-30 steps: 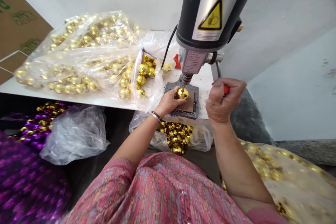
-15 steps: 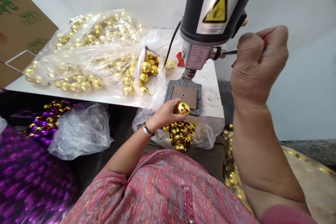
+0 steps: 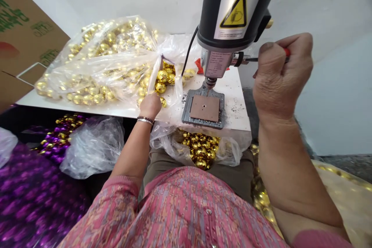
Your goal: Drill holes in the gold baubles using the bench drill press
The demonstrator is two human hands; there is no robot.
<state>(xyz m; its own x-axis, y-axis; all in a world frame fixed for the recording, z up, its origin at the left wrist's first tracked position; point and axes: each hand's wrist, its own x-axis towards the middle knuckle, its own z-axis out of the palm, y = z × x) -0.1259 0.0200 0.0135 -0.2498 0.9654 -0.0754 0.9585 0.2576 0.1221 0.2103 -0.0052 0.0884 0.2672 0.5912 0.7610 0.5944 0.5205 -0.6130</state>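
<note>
My right hand is closed around the red-tipped lever of a small bench drill press. Its bit hangs over a brown square block with a small hole, which bears no ball. At the mouth of a clear plastic bag, my left hand reaches in among shiny gold faceted balls. The back of that hand faces me and hides its fingers, so I cannot see whether they grip a ball. More gold balls lie in an open plastic bag below the table edge.
Dark shavings dot the white table around the drill's base plate. A cardboard box stands at the left. Below it are purple balls, a crumpled clear bag and a large purple bag.
My left hand has moved left from the drill's front edge to the bag mouth. The gold ball it held is no longer seen in it. My right hand stays on the lever.
</note>
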